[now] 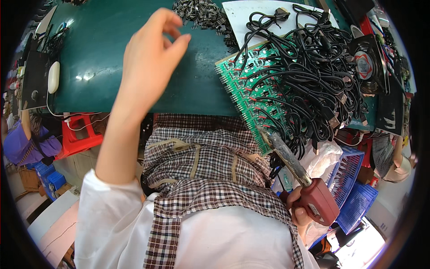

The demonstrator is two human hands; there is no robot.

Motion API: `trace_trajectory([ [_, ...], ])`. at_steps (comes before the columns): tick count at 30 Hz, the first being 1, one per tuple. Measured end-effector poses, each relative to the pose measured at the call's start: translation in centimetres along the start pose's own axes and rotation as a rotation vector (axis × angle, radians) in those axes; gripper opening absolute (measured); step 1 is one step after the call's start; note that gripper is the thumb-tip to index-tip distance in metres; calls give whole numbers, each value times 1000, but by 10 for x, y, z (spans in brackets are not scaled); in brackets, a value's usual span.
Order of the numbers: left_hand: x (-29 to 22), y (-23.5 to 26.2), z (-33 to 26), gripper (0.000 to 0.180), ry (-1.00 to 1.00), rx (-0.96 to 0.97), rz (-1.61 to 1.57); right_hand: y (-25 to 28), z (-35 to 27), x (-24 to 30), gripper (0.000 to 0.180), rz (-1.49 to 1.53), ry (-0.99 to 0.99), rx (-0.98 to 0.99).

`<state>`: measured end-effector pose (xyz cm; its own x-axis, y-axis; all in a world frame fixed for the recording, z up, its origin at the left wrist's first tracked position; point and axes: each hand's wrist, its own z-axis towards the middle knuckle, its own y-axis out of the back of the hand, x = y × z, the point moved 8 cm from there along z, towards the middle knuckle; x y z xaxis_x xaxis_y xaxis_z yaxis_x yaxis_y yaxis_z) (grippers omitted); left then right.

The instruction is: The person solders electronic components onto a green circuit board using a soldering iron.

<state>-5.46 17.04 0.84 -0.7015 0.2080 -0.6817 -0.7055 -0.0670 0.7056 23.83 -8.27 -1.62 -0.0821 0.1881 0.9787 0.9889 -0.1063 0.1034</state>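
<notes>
Our green table (98,49) bears black cables (309,76), coiled perhaps against tangling, partly over a circuit panel (237,87) at its near edge. Our left hand (148,58) hovers empty, thumb and fingertips apart; our right hand (301,215) clamps the soldering iron (319,201) by its handle, likely to steer its tip.

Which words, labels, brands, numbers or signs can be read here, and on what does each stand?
No text is readable.
White label on the soldering iron: too small to read.
Round red-and-white label on the black fan-like device: too blurred to read.
</notes>
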Motion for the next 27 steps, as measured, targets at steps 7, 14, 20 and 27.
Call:
trace_trajectory([
  [7,12,-12,38,16,-150,8,242,-7,4,3,76,74,-58,-56],
  [14,27,0,9,10,-16,93,-227,-13,11,4,75,84,-20,-1],
  [20,-12,-43,-83,14,508,355,-912,-6,4,4,74,24,-15,-27],
  [27,-51,-71,-110,16,595,472,-1035,5,-5,-2,71,-48,-12,-1],
])
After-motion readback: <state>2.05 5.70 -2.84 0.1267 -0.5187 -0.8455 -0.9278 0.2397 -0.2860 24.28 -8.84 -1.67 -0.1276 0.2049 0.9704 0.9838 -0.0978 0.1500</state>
